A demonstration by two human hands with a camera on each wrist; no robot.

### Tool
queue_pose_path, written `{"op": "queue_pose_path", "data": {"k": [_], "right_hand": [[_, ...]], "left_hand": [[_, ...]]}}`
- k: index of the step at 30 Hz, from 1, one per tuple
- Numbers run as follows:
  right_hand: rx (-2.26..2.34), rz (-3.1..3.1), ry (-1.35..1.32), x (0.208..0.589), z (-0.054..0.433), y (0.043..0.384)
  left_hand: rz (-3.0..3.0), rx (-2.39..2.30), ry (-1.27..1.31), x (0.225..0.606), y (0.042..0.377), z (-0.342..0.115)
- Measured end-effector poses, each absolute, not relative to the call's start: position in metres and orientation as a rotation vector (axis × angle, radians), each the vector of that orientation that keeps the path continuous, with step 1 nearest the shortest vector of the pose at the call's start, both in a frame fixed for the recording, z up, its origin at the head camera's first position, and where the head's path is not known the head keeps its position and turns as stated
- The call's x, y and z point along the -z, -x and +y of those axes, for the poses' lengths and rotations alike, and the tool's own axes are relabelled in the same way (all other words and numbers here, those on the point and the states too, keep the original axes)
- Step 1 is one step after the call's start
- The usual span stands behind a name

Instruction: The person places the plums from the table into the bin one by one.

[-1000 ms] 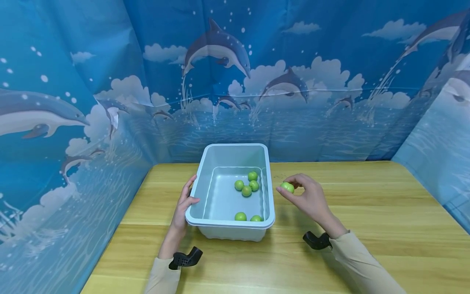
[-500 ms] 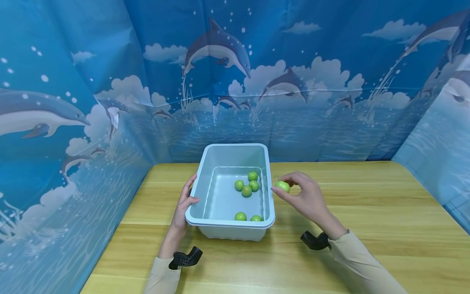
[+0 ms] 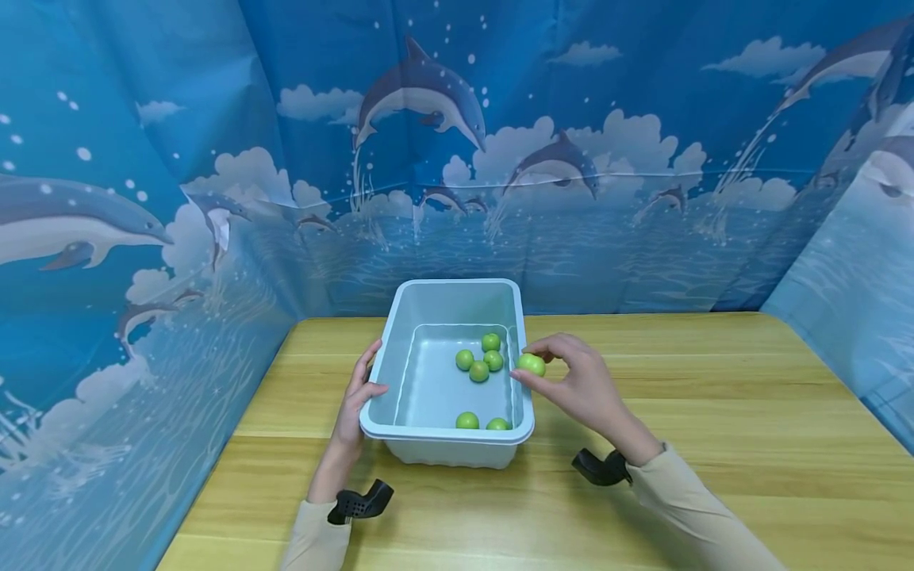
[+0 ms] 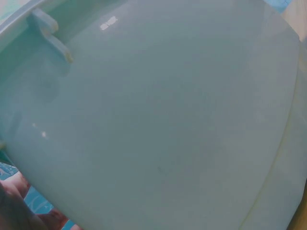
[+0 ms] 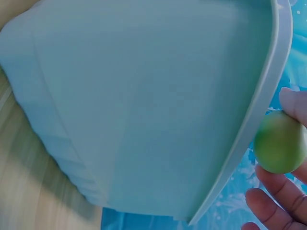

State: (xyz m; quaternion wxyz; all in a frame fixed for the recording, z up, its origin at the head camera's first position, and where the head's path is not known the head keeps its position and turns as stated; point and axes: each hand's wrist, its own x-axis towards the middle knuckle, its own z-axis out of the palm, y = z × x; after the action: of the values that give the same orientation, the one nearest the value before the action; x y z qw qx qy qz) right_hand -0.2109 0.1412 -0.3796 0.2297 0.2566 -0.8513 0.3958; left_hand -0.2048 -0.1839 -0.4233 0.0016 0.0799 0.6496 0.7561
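A pale blue-grey plastic tub (image 3: 457,434) stands on the table. My left hand (image 3: 353,402) grips its left rim, thumb over the edge and fingers along the outer wall. In the left wrist view the tub's outer wall (image 4: 158,120) fills most of the picture. My right hand (image 3: 581,381) pinches a small round green fruit (image 3: 531,365) between thumb and fingertips, over the tub's right rim. The right wrist view has this fruit (image 5: 279,142) just beyond the rim. Several similar green fruits (image 3: 479,371) lie on the tub floor, two of them near its front wall.
The wooden table (image 3: 714,428) extends to both sides of the tub. Behind it and to the left and right hangs a blue dolphin-print curtain (image 3: 457,159). Black wrist cameras (image 3: 360,502) sit on both wrists, above beige sleeves.
My right hand has moved left with the green fruit, from beside the tub to over its right rim. The left hand and the tub have stayed put.
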Motion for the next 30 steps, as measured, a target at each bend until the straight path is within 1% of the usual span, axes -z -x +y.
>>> {"op": "queue_pose_path", "data": {"k": [14, 30], "right_hand": [[-1.088, -2.307, -0.836, 0.378, 0.123, 0.212], [-1.075, -2.293, -0.926, 0.378, 0.113, 0.214]], "left_hand": [[2.045, -2.371, -0.252, 0.425, 0.204, -0.185], [2.065, -2.354, -0.238, 0.424, 0.204, -0.184]]}}
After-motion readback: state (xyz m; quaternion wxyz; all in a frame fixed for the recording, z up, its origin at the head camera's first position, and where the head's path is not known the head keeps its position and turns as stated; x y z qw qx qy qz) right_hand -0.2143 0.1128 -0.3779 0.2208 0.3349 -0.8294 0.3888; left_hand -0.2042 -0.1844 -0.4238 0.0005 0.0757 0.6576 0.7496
